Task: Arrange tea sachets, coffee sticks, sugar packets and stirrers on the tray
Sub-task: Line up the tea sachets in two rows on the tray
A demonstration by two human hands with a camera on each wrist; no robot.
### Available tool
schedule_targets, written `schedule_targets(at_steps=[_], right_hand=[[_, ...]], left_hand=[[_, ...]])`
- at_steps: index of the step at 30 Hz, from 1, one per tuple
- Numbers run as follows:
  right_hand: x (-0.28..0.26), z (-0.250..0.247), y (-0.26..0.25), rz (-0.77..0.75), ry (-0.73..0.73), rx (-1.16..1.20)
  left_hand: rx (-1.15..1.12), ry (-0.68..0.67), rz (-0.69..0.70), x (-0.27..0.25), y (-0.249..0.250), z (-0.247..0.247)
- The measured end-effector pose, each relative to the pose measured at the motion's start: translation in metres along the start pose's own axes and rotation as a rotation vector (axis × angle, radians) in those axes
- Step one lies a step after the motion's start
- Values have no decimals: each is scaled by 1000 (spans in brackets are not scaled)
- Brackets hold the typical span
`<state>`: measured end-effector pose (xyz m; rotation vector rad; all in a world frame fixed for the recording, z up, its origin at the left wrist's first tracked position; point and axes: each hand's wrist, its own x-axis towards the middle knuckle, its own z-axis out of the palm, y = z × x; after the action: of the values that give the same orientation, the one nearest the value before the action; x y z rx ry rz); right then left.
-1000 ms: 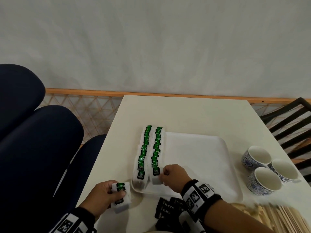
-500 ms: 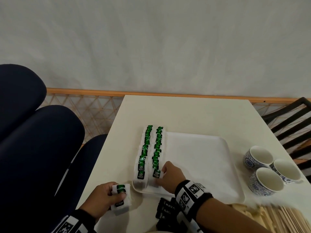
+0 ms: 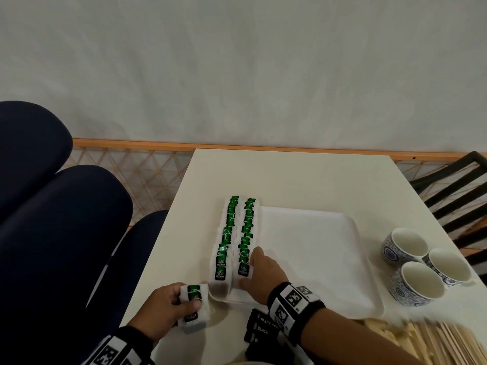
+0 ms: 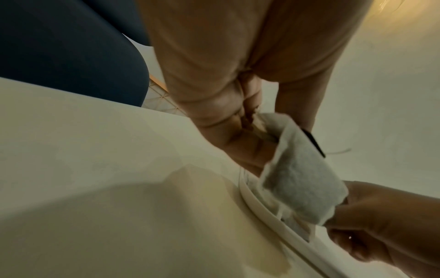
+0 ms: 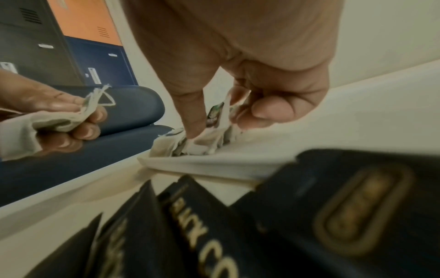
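Since these green tea sachets [image 3: 194, 306] are soft, light paper, they want a gentle pinch at the edges: the left hand [image 3: 160, 309] grips a few beside the tray [image 3: 329, 259], while the right hand [image 3: 261, 277] seemingly pinches the near sachet [image 3: 243, 270] in the tray's left-side rows.

Counts: 1 tray [image 3: 311, 259]; 2 rows of tea sachets [image 3: 243, 233] on it, overlapped, per-row count not readable; 1 small stack of sachets [image 3: 193, 306] off-tray in left hand [image 3: 163, 309]; 3 cups [image 3: 421, 264]; at least 3 black coffee sticks [image 3: 259, 329], rest hidden; stirrers [image 3: 432, 346] in a pile, too blurred to count; 2 hands
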<state>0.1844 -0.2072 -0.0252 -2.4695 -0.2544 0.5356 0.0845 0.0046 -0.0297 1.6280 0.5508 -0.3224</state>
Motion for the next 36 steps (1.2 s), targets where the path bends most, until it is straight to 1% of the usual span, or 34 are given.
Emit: schedule_targets(at_steps=[2,3,4,7,8,9,12,17,20,22,24,26,29,33,36], right_hand=[[-3,1,-3,-65,58,12],[-6,1,-5,-109,48,40],[-9,-1,-7,-157,-5,69],[-22,-3,-18,-254,-292,130],[-24,-2,-19,-262,-348,135],[-25,1,-20,-261,-371,136],[-24,10,-23,-289,-338,162],[-24,10,-21,-316,-318,206],[-25,7,-15,-339,-331,149],[-25,5,-9,-336,-311,94],[-21,3,-2,-290,-244,65],[-15,-1,6,-199,-167,36],[-5,-3,18,-107,-82,-31],[5,3,23,-15,-113,-68],[9,10,23,9,-97,-43]], left_hand=[[-19,9,8,0,3,1],[-36,14,13,0,4,3],[-56,18,21,0,7,5],[-120,18,59,1,17,12],[-133,19,73,1,20,14],[-138,22,85,2,22,15],[-134,38,124,3,25,19],[-186,48,149,7,22,22],[-201,71,146,8,22,22],[-226,105,149,8,23,21],[-244,136,144,8,23,19],[-252,158,131,7,22,15],[-234,163,102,6,17,11],[-228,153,87,6,12,10],[-225,151,87,7,10,11]])
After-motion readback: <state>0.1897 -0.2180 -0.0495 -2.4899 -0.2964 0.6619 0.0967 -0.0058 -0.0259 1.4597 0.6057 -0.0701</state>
